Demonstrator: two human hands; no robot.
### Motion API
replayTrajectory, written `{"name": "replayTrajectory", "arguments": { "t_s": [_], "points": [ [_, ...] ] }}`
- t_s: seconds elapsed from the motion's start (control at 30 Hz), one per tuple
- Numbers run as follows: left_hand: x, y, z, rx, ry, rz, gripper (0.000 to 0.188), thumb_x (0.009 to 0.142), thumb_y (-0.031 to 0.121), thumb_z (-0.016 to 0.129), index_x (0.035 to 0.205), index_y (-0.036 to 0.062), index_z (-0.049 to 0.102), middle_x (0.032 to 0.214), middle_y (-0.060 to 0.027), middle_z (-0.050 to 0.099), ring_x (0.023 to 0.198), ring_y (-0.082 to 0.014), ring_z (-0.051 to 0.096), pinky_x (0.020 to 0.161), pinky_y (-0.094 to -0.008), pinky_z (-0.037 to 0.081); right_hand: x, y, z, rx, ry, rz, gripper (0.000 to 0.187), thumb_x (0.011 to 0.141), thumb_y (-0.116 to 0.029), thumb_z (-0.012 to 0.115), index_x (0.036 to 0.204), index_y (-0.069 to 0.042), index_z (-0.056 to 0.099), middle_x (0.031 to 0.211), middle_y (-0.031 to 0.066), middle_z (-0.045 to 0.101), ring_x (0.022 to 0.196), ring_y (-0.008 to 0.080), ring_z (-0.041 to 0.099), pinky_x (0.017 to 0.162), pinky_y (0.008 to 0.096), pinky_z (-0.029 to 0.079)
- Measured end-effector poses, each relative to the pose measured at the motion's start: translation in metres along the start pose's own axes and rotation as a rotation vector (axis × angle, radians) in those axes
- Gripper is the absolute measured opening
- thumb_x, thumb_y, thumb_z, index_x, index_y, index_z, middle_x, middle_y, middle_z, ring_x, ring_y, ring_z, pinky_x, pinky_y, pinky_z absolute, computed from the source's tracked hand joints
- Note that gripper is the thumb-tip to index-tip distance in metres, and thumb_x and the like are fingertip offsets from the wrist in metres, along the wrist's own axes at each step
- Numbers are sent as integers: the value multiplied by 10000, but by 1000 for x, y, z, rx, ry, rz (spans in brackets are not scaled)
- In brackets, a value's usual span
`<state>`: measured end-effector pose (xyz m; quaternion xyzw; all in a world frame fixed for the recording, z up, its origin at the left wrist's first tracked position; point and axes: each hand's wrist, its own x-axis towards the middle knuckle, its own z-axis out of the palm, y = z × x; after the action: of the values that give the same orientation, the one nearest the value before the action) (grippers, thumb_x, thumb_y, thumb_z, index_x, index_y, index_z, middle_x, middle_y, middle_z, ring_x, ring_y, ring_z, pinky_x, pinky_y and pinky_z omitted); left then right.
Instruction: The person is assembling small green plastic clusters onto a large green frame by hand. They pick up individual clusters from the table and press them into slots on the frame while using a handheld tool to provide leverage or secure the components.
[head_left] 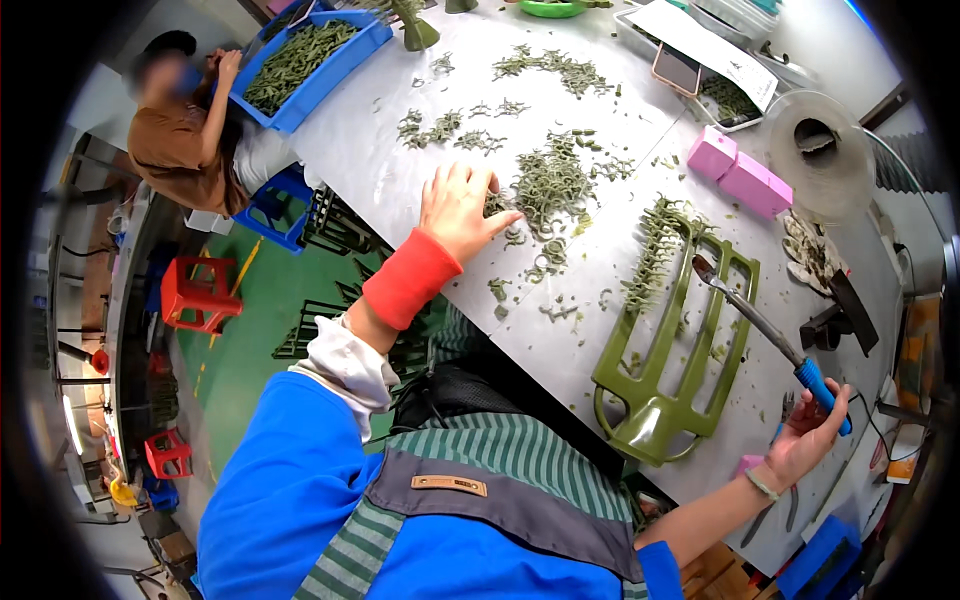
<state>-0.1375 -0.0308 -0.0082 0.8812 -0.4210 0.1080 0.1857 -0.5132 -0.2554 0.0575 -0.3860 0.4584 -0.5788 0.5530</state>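
My left hand point(460, 208), below a red wristband, rests on the metal table with its fingers stretched and thumb apart. Beside its thumb lies a heap of small curled green parts point(552, 190); I see nothing held. At the right, my right hand point(808, 440) is closed round the blue handle of a long tool point(752, 312) with a metal shaft and dark brownish tip, resembling a soldering iron. The tip hovers over or touches an olive-green slotted frame point(622, 372); I cannot tell which. Along the frame's left upper bars stands a row of spiky green pieces point(650, 262).
Pink blocks point(740, 172) lie beyond the frame, near a phone point(677, 70) and a clear round container point(840, 180). A blue crate point(350, 52) full of green parts stands far left, with a seated person point(180, 140) beside it. Red stools point(198, 290) stand on the green floor.
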Motion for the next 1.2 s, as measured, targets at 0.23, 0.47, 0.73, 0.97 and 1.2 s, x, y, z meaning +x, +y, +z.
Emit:
{"name": "replayTrajectory", "arguments": {
  "t_s": [0.23, 0.47, 0.73, 0.97, 1.2],
  "points": [
    [-3, -8, 4, -257, -33, -11, 228, 704, 208, 753, 877, 123, 631, 898, -25, 570, 931, -233, 478, 857, -351, 378, -4, -4, -2, -2, 10, 0, 306, 856, -320, 654, 871, -17, 616, 720, 30, 587, 600, 88, 567, 561, 162, 468],
    [5, 2, 0, -608, -166, -65, 166, 759, 80, 713, 914, 55, 661, 861, -38, 670, 821, -136, 614, 724, -274, 489, -3, -6, -9, -29, 59, -30, 302, 856, -312, 652, 867, -13, 612, 709, 34, 589, 579, 99, 571, 550, 165, 473],
    [59, 114, -10, -790, -222, 390, 166, 812, 99, 688, 969, 44, 682, 895, -69, 701, 770, -131, 669, 686, -255, 533, 5, -1, -3, -64, 21, -42, 301, 858, -289, 649, 855, 10, 622, 736, 70, 639, 564, 127, 623, 545, 198, 514],
    [83, 170, 48, -494, -149, 584, 135, 754, 164, 713, 887, 146, 697, 790, -40, 639, 847, -210, 577, 746, -327, 494, 20, 13, 2, -69, -47, -22, 289, 861, -276, 638, 848, 13, 636, 737, 83, 649, 584, 149, 648, 569, 229, 551],
    [88, 177, 66, -409, -193, 603, 154, 733, 170, 726, 884, 160, 700, 785, -17, 629, 859, -211, 555, 786, -335, 471, 24, 26, 10, -5, -72, 17, 295, 872, -262, 624, 845, 31, 629, 728, 91, 647, 580, 160, 649, 574, 241, 558]
  ]
}}
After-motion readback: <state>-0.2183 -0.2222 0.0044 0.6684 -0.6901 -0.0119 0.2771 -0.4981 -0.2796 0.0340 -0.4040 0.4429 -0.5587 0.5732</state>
